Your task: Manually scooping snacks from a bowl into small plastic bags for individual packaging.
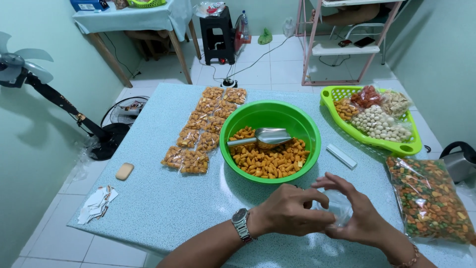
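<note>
Both of my hands meet near the table's front edge around a small clear plastic bag point(339, 207). My left hand point(290, 211), with a metal watch on its wrist, pinches the bag from the left. From the right, my right hand point(359, 213) holds the same bag with fingers spread. Just beyond them stands a green bowl point(233, 124) of orange snack pieces point(270, 161), and a metal scoop point(265, 137) rests in it.
Several filled small snack packets point(203, 129) lie in rows left of the bowl. A green basket point(369, 141) of bagged snacks sits at the far right, a large bag of mixed snacks point(429, 198) near it. Also here: a white bar point(341, 156), a tan block point(124, 171), paper scraps point(97, 203), a floor fan point(29, 69).
</note>
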